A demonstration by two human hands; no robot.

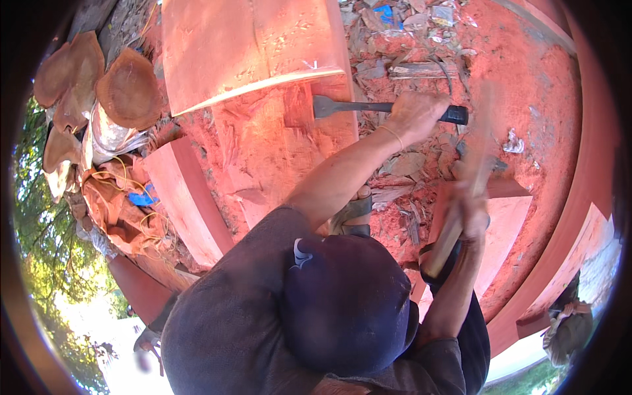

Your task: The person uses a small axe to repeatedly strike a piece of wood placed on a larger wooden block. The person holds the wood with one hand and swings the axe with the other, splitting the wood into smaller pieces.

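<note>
My left hand [416, 117] is wrapped round the handle side of a broad-bladed chisel [355, 106]. Its flat blade lies against a cut recess in a big reddish wooden block [257, 49], and the dark handle end sticks out past my fingers. Below and to the right, my right hand [471, 217] grips a wooden club [443, 249]. The club's upper part is smeared by motion and stands apart from the chisel handle. Rough, chipped wood [263, 155] lies below the block's pale cut edge. A dark cap hides the lower middle of the view.
Cut logs [130, 89] are stacked at far left, above a crumpled orange tarp [122, 204] with yellow cord. A squared timber [187, 197] leans beside the block; another timber [503, 217] lies right of my legs. Wood chips and scraps [421, 71] litter the reddish ground.
</note>
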